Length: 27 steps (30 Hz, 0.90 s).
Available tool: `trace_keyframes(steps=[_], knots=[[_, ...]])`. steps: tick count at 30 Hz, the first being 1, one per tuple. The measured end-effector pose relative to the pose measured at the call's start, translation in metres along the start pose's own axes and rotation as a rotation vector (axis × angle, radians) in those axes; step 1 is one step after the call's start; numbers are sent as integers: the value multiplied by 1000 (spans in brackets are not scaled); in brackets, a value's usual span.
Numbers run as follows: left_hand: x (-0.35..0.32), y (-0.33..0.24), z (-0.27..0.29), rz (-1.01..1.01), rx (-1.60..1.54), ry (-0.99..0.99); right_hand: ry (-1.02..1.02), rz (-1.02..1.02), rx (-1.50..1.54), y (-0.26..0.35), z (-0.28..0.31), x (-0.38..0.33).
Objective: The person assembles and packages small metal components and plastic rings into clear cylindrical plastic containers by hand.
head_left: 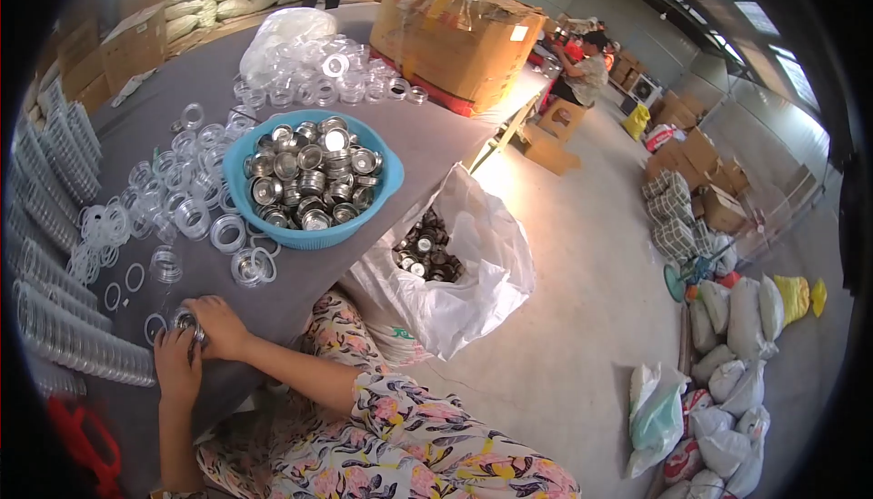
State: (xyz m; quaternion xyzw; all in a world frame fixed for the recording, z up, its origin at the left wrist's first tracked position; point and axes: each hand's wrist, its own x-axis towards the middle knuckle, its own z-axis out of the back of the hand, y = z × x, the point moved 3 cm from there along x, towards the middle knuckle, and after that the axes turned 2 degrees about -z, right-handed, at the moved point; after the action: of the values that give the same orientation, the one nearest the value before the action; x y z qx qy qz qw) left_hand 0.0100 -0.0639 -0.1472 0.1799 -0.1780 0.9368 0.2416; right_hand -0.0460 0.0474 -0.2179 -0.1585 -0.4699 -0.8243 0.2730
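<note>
At the table's near edge, my left hand [178, 362] and my right hand [218, 326] are both closed around one small round metal cap [187, 321]. My fingers hide much of it. Just beyond my left fingers lies a translucent ring [155, 327]. Loose clear plastic rings [192, 218] are scattered over the grey tabletop [300, 290]. Further off, a blue plastic basin [314, 237] is heaped with silvery metal caps [311, 157]. Clear cup-like rings [249, 267] and thin flat white rings [98, 228] lie between the basin and my hands.
Stacked clear plastic pieces [86, 335] line the table's left side. A large cardboard box [455, 40] and a plastic bag [289, 33] stand at the back. Beside the table, a white sack [491, 253] holds metal caps. Another person [587, 71] sits further away. Filled bags [727, 390] lie right.
</note>
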Motion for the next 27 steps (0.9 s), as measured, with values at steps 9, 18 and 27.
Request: trace_keyframes(steps=[9,18,27], knots=[[6,20,-13,98,-187,155,19,-60,7,-4,2,2],[-18,59,-46,384,-493,-257,138,-192,32,5,9,4],[-14,60,-16,663,-1377,-330,28,-54,-33,1,-1,1]])
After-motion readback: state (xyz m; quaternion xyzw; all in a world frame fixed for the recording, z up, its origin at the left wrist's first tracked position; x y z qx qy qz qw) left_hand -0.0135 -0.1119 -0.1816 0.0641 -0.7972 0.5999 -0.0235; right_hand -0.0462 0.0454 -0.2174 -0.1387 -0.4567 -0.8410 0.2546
